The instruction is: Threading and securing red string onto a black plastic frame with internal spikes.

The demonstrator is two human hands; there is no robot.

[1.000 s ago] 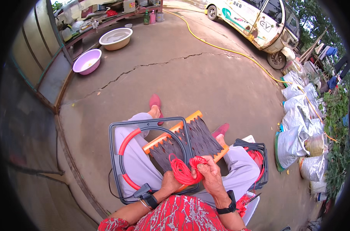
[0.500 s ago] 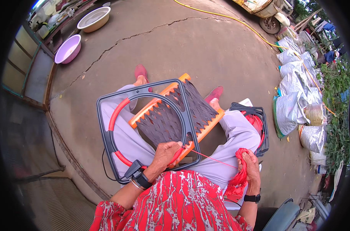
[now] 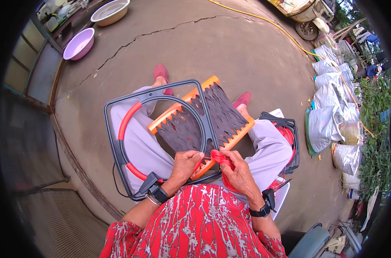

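A dark grey square frame [image 3: 151,93] with a round ring inside it rests over my lap, tilted. Red cord windings [image 3: 125,124] cover parts of the ring. My left hand [image 3: 184,165] is closed on the ring's lower right, fingers pinched at the wound part. Close beside it, my right hand [image 3: 240,174] holds a bundle of red cord [image 3: 221,157] against the ring's edge. Under the frame, between my legs, stands a low stool-like piece with orange bars [image 3: 235,141] and dark woven strips [image 3: 221,112]. The exact fingertip contact is partly hidden.
By my right leg lie stacked dark frames [image 3: 295,150] with red cord, on something white [image 3: 282,195]. Silvery sacks [image 3: 326,129] line the right side beside plants. A yellow hose [image 3: 285,33] crosses the ground. Purple [image 3: 80,45] and beige [image 3: 110,13] basins stand far left.
My right hand has moved left with the cord bundle, from beside my right knee to the ring next to my left hand. The cord stretched between the hands no longer shows.
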